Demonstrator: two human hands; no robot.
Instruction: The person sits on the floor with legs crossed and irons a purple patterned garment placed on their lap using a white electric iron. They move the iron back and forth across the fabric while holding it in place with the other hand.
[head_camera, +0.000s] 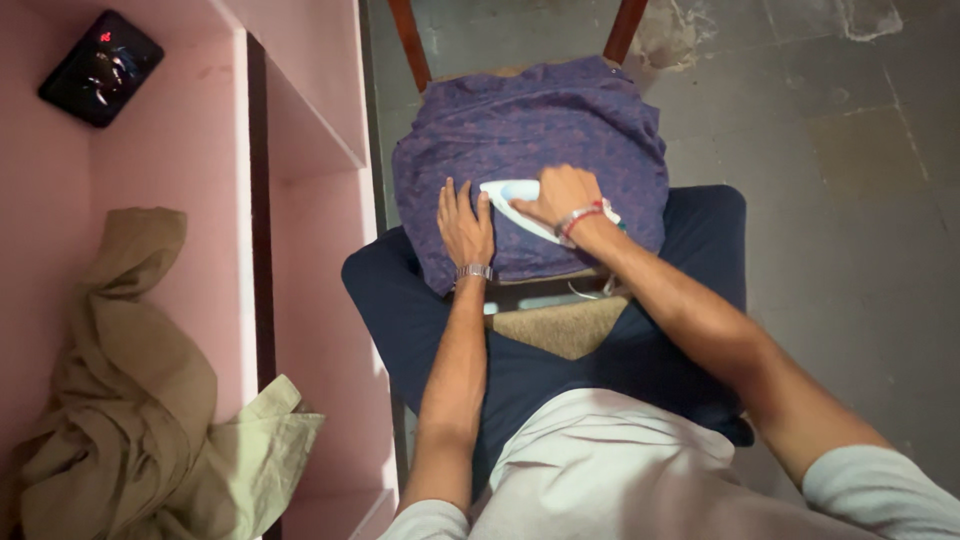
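Right hand: fingers are curling shut around the handle of a white and pale blue electric iron, which is resting on a purple patterned cloth. Left hand: is lying open and flat, palm down, pressing the same cloth just beside the iron's tip. The cloth is lying draped over a wooden chair seat. A crumpled khaki garment is lying on a pink shelf, well apart.

Grey short sleeves, metal watch, red-white bracelet
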